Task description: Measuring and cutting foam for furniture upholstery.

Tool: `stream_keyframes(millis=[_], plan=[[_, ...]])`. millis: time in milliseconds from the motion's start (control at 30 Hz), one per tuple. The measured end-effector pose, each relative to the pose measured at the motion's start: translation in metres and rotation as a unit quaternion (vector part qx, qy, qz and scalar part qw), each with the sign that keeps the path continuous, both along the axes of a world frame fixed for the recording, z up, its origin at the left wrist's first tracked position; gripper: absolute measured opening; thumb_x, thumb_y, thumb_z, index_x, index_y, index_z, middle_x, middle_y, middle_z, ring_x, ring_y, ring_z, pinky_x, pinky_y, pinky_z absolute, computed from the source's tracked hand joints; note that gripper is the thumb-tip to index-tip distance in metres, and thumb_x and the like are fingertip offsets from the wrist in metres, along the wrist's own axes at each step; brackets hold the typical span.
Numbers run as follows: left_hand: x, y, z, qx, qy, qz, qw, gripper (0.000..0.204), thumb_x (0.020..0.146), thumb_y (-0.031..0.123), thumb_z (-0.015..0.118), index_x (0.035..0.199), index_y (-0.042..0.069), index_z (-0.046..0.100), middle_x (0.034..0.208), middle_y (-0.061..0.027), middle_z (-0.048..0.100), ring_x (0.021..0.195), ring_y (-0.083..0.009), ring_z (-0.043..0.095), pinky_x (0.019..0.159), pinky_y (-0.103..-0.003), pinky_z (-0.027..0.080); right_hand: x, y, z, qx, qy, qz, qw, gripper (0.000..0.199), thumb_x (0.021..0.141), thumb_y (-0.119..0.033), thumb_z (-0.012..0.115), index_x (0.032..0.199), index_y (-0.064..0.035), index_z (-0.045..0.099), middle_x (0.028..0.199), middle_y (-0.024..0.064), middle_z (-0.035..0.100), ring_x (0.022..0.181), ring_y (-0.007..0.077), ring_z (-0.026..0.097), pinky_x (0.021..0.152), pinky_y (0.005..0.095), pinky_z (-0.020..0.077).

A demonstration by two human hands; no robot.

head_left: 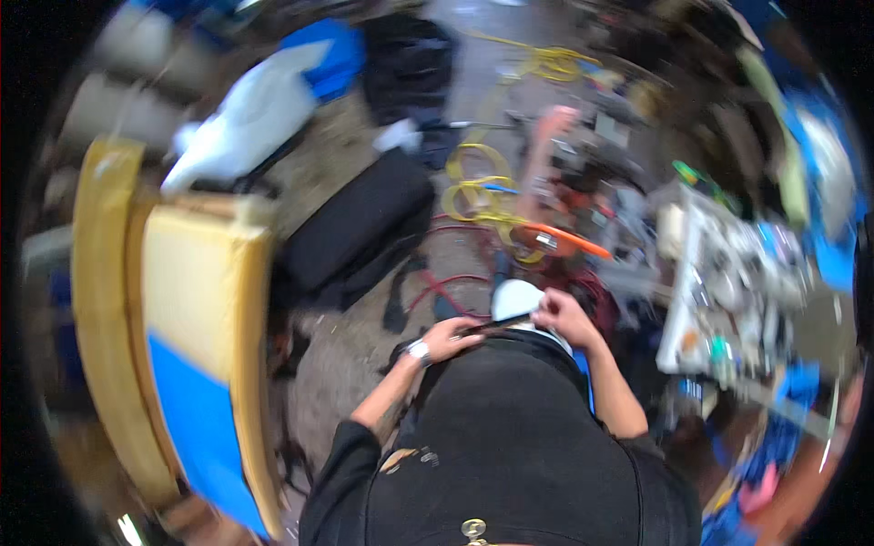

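My left hand [450, 339], with a light watch or band at its wrist, is closed on one end of a narrow dark strip [506, 324]. At its other end, the fingers of my right hand [562, 318] pinch the same strip. The strip runs across in front of my black top [492, 400]; blur hides whether it is cloth or something stiff. Just beyond it shows a smooth white rounded thing [517, 298], partly covered by the strip and my right fingers.
A yellowish padded piece with a blue panel [196, 391] stands at the left. Ahead lie a long black cushion-like block [364, 223], coiled yellow hose [478, 182], red hose [451, 287] and an orange tool-like thing [569, 238]. On the right, a white tray [675, 318] holds many small parts.
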State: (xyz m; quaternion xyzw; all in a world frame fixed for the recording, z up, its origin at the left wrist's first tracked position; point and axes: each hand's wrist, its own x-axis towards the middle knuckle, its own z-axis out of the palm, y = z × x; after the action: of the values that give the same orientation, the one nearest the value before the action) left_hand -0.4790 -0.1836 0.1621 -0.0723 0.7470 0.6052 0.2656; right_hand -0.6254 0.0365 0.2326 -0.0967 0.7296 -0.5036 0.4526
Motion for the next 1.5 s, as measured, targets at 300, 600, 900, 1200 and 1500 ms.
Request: stream_keyframes(millis=[300,600,900,1200,1500], plan=[[0.026,0.024,-0.010,0.071,-0.029,0.080,0.994,0.046,0.072,0.013,0.064,0.111,0.003,0.041,0.080,-0.0042,0.055,0.066,-0.0087,0.050,0.060,-0.022,0.042,-0.002,0.046,-0.008,-0.001,0.181,0.068,0.981,0.028,0.065,-0.029,0.069,0.076,-0.0046,0.059,0.070,0.0053,0.059,0.065,0.0132,0.054,0.056,0.0286,0.0425],[-0.071,0.080,-0.020,-0.089,-0.022,0.000,0.996,0.060,0.068,0.027,0.069,0.114,0.002,0.040,0.082,-0.0054,0.051,0.068,-0.0106,0.046,0.060,-0.024,0.040,-0.086,0.159,-0.006,-0.009,0.420,-0.256,0.871,0.022,0.071,-0.021,0.060,0.085,-0.0053,0.059,0.085,0.0072,0.060,0.082,0.0203,0.055,0.074,0.0333,0.0432],[-0.123,0.116,-0.071,-0.088,-0.103,0.054,0.989,0.054,0.070,0.031,0.068,0.108,-0.002,0.046,0.101,-0.0090,0.052,0.086,-0.0145,0.048,0.076,-0.026,0.040,-0.238,0.595,0.033,-0.089,0.312,-0.907,0.267,0.014,0.079,-0.017,0.047,0.086,-0.0057,0.051,0.064,0.0069,0.053,0.048,0.0184,0.053,0.038,0.0285,0.0424],[-0.145,0.163,-0.046,-0.204,-0.216,0.050,0.953,0.051,0.066,0.026,0.072,0.100,0.000,0.045,0.081,-0.0060,0.054,0.067,-0.0121,0.051,0.057,-0.024,0.043,-0.240,0.722,-0.093,0.519,0.160,-0.590,0.597,0.026,0.075,-0.019,0.044,0.094,-0.0056,0.056,0.097,0.0154,0.057,0.093,0.0307,0.053,0.081,0.0348,0.0416],[-0.183,0.182,-0.055,-0.206,-0.245,0.056,0.946,0.054,0.064,0.023,0.073,0.102,-0.001,0.044,0.080,-0.0084,0.056,0.063,-0.0126,0.054,0.057,-0.024,0.045,-0.251,0.739,-0.136,0.602,0.143,-0.394,0.679,0.034,0.078,-0.035,0.044,0.100,-0.0092,0.049,0.095,0.0174,0.054,0.088,0.0366,0.052,0.077,0.0434,0.0428]])
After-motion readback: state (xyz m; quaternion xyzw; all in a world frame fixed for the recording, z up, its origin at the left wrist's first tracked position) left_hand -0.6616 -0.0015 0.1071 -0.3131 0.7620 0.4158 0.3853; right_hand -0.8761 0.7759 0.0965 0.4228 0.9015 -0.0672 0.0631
